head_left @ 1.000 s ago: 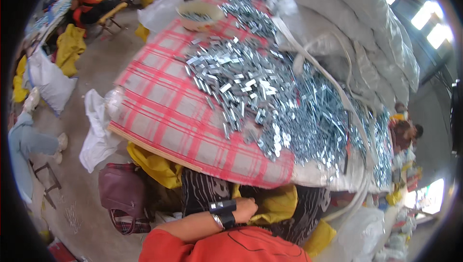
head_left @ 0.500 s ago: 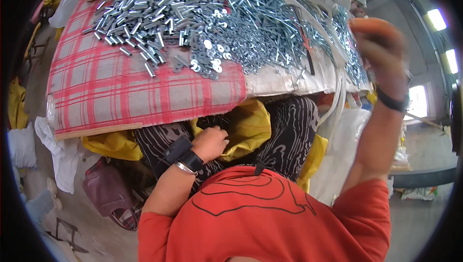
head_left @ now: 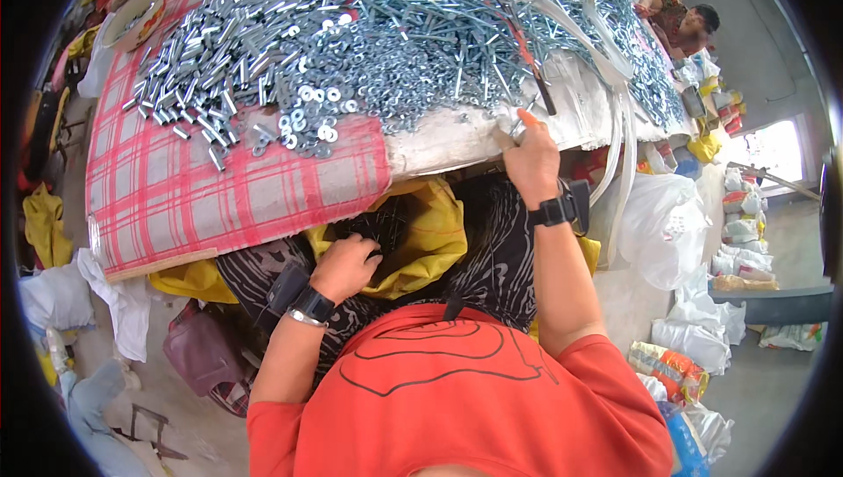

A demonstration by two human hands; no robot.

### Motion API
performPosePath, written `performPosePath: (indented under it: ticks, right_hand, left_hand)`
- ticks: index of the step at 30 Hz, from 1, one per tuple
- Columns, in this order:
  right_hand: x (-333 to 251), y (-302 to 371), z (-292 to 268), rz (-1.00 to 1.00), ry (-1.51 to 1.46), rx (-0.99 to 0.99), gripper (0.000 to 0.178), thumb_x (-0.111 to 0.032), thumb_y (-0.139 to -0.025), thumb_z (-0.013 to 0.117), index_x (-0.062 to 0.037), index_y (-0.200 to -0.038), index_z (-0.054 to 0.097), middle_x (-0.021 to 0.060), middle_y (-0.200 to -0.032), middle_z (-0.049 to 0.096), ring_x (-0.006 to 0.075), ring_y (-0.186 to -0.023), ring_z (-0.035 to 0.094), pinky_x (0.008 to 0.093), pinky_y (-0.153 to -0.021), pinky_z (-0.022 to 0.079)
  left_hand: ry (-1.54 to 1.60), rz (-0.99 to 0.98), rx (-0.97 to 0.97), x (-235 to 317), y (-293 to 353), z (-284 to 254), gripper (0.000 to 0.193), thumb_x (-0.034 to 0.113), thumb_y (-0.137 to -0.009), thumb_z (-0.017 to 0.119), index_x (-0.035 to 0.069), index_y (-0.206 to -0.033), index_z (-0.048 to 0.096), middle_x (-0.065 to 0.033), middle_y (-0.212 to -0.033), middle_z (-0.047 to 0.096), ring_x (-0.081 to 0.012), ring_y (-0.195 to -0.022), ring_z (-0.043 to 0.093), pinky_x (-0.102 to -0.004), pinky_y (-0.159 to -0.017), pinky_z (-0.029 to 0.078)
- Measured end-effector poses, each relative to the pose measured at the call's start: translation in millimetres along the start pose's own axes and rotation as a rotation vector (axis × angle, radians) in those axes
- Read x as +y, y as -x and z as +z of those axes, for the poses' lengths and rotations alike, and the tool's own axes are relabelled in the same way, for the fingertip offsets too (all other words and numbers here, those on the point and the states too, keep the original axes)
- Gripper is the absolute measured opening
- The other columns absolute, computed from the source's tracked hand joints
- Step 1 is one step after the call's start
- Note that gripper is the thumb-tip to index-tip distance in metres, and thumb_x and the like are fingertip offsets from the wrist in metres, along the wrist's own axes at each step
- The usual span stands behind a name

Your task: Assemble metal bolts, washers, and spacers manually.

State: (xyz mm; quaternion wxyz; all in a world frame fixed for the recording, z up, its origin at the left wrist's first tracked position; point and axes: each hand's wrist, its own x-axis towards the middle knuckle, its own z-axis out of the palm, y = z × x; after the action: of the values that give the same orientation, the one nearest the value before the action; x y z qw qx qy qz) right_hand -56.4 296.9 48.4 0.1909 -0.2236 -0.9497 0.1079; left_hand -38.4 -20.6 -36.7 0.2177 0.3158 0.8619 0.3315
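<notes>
My left hand (head_left: 345,268) rests at the near rim of a yellow bag (head_left: 430,244) in my lap, its fingers curled; what they hold, if anything, is hidden. Dark thin pieces lie inside the bag's opening. My right hand (head_left: 534,161) is at the table's front edge, thumb and forefinger close together, with an orange covering on a fingertip. What lies between those fingers I cannot make out. Beyond it spread small nuts (head_left: 430,95), long thin bolts (head_left: 457,3), flat washers (head_left: 307,117) and short metal tubes (head_left: 206,64). A black-and-red pronged tool (head_left: 527,51) lies nearest the right hand.
A red-checked cloth (head_left: 237,187) covers the table's left part. White straps (head_left: 615,73) hang over the edge at right. A bowl (head_left: 136,16) stands far left. Plastic bags (head_left: 663,222) lie on the floor, right; another person (head_left: 680,25) sits at the far right.
My right hand has come down from the raised right side to the table's front edge. My left hand stays at the yellow bag. The view has shifted, bringing the other person into sight.
</notes>
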Motion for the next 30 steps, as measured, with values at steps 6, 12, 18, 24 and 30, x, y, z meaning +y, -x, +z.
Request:
performPosePath:
  ticks: [6,12,18,24,30]
  right_hand:
    - [14,-31,-3,-0.023,-0.187,-0.071,0.033,-0.019,-0.081,0.066,-0.0011,-0.108,0.061,0.021,-0.098,0.063,0.0387,-0.091,0.061,0.0442,-0.08,0.048]
    - [18,-66,-2,-0.071,-0.208,0.102,0.025,-0.018,-0.081,0.067,-0.0034,-0.101,0.062,0.0184,-0.095,0.062,0.0375,-0.086,0.061,0.043,-0.076,0.049]
    - [40,-117,2,-0.124,0.052,0.123,0.044,-0.015,-0.08,0.069,-0.0045,-0.121,0.058,0.0181,-0.107,0.06,0.0346,-0.088,0.062,0.0402,-0.074,0.05]
    - [42,-124,6,-0.081,-0.466,-0.003,0.039,-0.008,-0.075,0.074,-0.0041,-0.113,0.064,0.0101,-0.094,0.06,0.0218,-0.078,0.062,0.0323,-0.07,0.05]
    - [49,-118,-10,0.005,-0.601,0.402,0.036,-0.003,-0.072,0.076,-0.0047,-0.107,0.067,0.0042,-0.084,0.058,0.0134,-0.067,0.056,0.0267,-0.063,0.048]
  left_hand:
    - [0.049,0.08,-0.031,20,-1,3,0.022,0.019,-0.085,0.062,0.001,-0.096,0.068,-0.0231,-0.086,0.062,-0.0407,-0.082,0.062,-0.0455,-0.075,0.051]
    - [0.036,0.013,-0.068,33,-7,18,0.024,0.02,-0.084,0.062,0.001,-0.096,0.069,-0.0225,-0.088,0.063,-0.0407,-0.081,0.062,-0.0454,-0.074,0.051]
    - [0.091,-0.075,-0.065,30,-11,36,0.022,0.017,-0.086,0.061,0.0,-0.098,0.068,-0.022,-0.092,0.064,-0.0398,-0.085,0.062,-0.0423,-0.076,0.051]
    - [0.113,-0.09,0.005,15,-13,40,0.022,0.019,-0.085,0.061,0.002,-0.098,0.068,-0.0211,-0.09,0.063,-0.0402,-0.083,0.062,-0.0448,-0.074,0.05]
    - [0.171,-0.105,-0.009,15,-20,39,0.022,0.018,-0.084,0.062,0.003,-0.098,0.067,-0.0216,-0.089,0.062,-0.0403,-0.084,0.061,-0.0449,-0.073,0.05]
